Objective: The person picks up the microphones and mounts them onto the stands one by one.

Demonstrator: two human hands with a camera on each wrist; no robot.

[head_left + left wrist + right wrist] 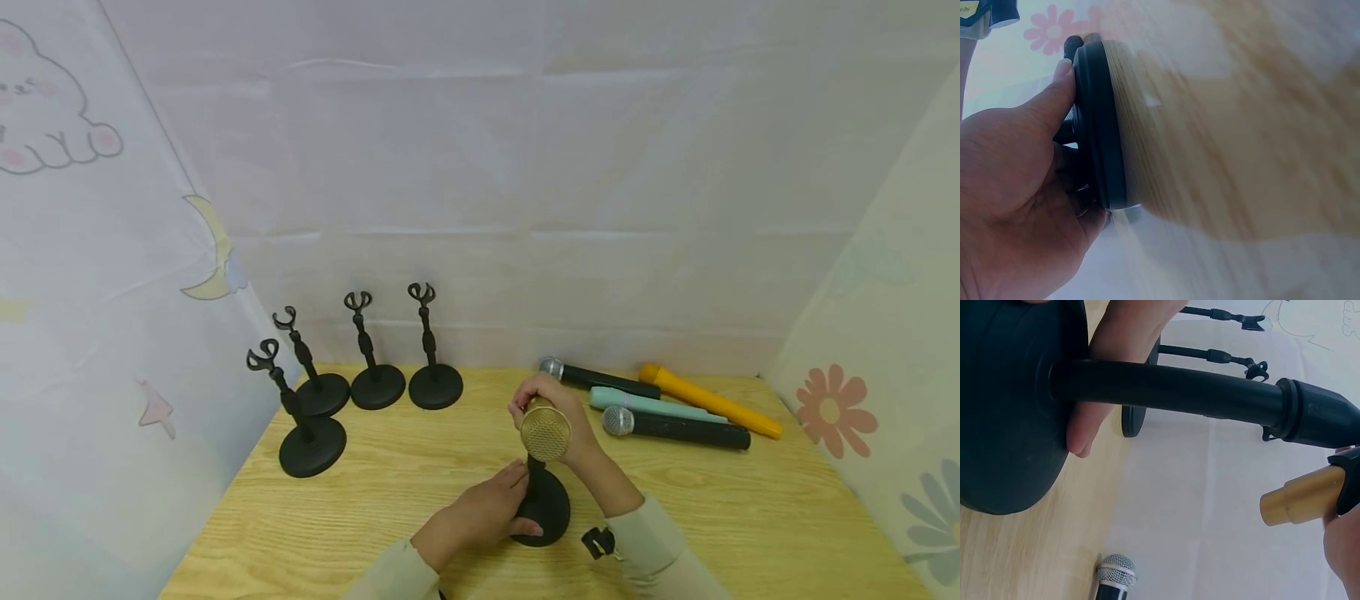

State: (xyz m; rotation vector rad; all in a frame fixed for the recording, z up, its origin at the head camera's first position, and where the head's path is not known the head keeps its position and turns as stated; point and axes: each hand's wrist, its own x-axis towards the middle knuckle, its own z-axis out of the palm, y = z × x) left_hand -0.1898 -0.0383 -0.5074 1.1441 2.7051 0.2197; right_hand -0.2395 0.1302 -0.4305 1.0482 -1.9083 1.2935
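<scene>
A gold microphone [546, 433] sits in the clip [1349, 478] on top of a black microphone stand [547, 510], its mesh head facing me. My right hand [558, 408] grips the microphone near the clip; its gold tail end sticks out past the clip in the right wrist view. Down at the round base, my left hand [487, 507] holds the stand, thumb over the base and fingers beside the post. The left wrist view shows that hand [1019, 187] from the palm side, with the base edge-on against the thumb and fingers.
Several black microphone stands [377, 387] with bare clips stand at the back left. To the right lie two black microphones [690, 429], a mint one [652, 402] and an orange one [712, 398]. A small black piece [597, 542] is beside my right sleeve. Cloth [525, 167] hangs behind the table.
</scene>
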